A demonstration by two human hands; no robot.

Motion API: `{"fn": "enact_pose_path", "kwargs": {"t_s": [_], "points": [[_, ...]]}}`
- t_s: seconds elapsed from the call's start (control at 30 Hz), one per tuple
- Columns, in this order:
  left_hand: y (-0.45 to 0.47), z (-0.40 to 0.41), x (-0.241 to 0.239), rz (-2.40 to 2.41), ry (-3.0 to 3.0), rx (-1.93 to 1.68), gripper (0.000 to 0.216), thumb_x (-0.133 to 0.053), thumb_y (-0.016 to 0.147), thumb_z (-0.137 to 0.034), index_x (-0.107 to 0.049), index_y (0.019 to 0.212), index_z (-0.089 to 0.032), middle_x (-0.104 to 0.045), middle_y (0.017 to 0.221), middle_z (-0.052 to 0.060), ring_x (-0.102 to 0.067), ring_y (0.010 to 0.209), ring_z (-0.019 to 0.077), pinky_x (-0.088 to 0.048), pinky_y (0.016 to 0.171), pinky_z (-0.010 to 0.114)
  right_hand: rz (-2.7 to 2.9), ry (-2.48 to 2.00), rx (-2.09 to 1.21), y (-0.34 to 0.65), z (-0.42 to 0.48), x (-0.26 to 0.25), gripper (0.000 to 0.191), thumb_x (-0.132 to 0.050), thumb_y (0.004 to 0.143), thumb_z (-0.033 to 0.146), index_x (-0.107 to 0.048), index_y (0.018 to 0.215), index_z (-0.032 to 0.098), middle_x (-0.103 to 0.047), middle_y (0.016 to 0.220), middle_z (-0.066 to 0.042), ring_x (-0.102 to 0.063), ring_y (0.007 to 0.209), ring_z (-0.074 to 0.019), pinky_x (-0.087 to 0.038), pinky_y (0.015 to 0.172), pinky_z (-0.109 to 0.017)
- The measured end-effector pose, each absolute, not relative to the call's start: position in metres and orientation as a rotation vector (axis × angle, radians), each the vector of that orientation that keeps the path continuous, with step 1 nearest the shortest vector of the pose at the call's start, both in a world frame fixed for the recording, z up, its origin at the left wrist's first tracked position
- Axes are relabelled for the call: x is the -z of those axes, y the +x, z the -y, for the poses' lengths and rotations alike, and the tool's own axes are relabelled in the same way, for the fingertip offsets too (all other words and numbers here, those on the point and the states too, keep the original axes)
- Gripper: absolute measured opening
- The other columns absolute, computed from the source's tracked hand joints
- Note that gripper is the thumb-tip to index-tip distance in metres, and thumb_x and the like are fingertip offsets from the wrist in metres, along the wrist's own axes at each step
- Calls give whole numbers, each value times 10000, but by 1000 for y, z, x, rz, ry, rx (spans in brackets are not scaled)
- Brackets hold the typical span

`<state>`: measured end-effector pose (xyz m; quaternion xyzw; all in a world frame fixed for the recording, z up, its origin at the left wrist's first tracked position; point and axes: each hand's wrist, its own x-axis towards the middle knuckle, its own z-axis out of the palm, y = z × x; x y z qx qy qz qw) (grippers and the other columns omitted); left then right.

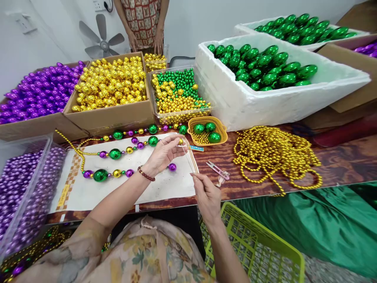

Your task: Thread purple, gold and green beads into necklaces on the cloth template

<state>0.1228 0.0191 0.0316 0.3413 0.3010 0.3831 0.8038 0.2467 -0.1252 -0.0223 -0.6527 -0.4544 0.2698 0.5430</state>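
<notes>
Head view: the left hand (163, 155) is up over the white sheet (165, 188). Its thumb & finger are pinched on a thin thread (186, 154), right by a little gold bead (180, 141). The right hand (207, 196) is lower, near the front edge of the surface (338, 161), & it pinches the other end of that thread. So both hands are closed on the thread, w/ a tight line btw them.

The bead string (114, 153) lies in loops on the sheet, left of the hands. It has big green balls & small purple & gold ones. One purple bead (172, 167) sits just under the left hand.

Step, I think: getting the thread ready for one more bead at the string's end. The nxt move calls for a steady thread tip & a bead w/ its hole turned to the tip. It also calls for no slack, or beads could slide off.

Close by:
- little snips (218, 169), just right of the thread
- an orange basket (207, 118) w/ green balls in it
- a gold chain pile (273, 157)

At the back are a cardboard box (112, 116) of gold balls & a white box (265, 106) of green ones. Another person's hand (159, 41) rests at the far side.
</notes>
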Motion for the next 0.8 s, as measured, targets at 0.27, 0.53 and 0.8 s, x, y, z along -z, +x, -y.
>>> {"fn": "enact_pose_path", "kwargs": {"t_s": [0.27, 0.53, 0.8], "points": [[130, 16, 4, -739, 848, -741, 294, -800, 761, -387, -730, 928, -156, -692, 886, 52, -675, 831, 156, -520, 831, 321, 1089, -1459, -955, 248, 124, 42, 376, -519, 929, 347, -655, 1250, 205, -650, 740, 11, -591, 548, -116, -495, 588, -245], [133, 35, 29, -793, 1040, -620, 282, -782, 757, -381, -735, 908, -149, -674, 852, 30, -597, 767, 121, -468, 757, 264, 585, -1387, -1080, 242, 124, 71, 360, -738, 767, 501, -664, 870, 164, -719, 728, -47, -630, 495, -139, -426, 473, -226], [125, -5, 28, -791, 1337, -580, 320, -664, 873, -412, -687, 1083, -172, -691, 1036, 74, -658, 908, 162, -508, 853, 306, 448, -1340, -1008, 253, 129, 85, 352, -810, 696, 470, -705, 823, 159, -694, 661, -32, -549, 471, -114, -357, 414, -213]]}}
